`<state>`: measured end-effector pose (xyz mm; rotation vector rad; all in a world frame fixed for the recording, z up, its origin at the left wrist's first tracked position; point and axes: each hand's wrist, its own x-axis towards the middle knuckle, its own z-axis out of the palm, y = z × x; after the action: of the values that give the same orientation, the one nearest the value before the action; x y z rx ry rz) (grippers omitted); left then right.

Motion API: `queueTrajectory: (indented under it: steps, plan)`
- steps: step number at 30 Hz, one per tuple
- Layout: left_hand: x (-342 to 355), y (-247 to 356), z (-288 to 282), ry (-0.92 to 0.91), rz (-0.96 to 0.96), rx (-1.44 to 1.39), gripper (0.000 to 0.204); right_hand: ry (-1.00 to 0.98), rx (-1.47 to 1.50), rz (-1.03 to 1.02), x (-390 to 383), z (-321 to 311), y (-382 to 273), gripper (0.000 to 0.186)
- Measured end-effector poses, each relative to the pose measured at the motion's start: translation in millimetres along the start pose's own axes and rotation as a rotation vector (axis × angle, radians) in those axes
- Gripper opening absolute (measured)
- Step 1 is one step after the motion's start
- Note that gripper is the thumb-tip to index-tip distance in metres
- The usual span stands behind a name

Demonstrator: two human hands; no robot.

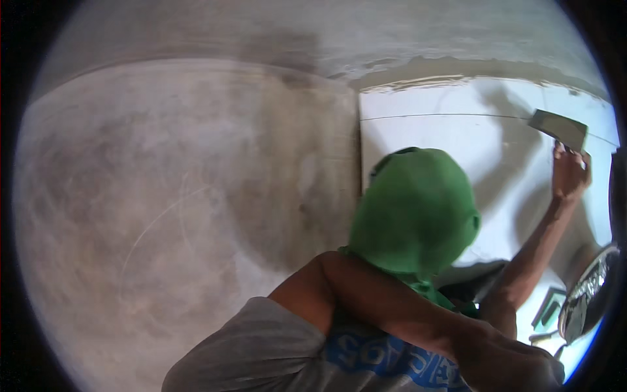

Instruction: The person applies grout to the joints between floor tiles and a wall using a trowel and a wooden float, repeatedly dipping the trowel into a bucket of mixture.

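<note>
A co-worker in a green head covering (415, 209) and a grey shirt (261, 353) stands between the camera and the wall. This person's raised hand (569, 173), at about 2 o'clock, has its fingers curled together round the grip of a flat metal trowel (560, 129). The blade rests against the white wall tiles (450, 130), close to the thin joint line (444, 117) that crosses them. The co-worker's other hand (509, 362) hangs low at 5 o'clock; I cannot tell whether its fingers are apart or together. The camera wearer's own hands do not show.

Tiling looks to be at an early stage. White tiles cover only the stretch from 12 to 3 o'clock, and a ragged band of mortar (418, 68) runs along their upper edge. The bare grey cement wall (170, 196), from 7 round to 12 o'clock, carries no tile at all, so most of the surface is left to do. A shiny metal bowl (588, 287) sits at 4 o'clock, near the picture's rim.
</note>
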<state>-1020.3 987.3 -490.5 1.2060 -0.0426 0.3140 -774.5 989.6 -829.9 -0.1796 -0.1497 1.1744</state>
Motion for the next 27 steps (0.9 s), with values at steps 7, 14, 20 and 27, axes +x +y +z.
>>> queueTrajectory:
  steps: [7,14,20,27]
  plan:
    - [24.4,11.2,-8.9,-0.126,-0.051,0.055,0.033,0.129,-0.114,-0.277,-11.1,-24.2,2.5,0.035]
    - [39.5,57.9,-36.5,-0.226,0.020,0.618,0.027,0.382,-0.386,-0.207,7.9,37.8,14.1,0.030]
    - [40.0,91.0,-69.0,-0.532,0.118,0.541,0.046,0.665,-0.545,-0.244,-0.3,49.8,-16.4,0.020]
    - [41.5,115.8,-100.7,-0.225,-0.293,1.302,0.037,0.814,-0.856,-0.539,50.2,-7.8,-82.4,0.026]
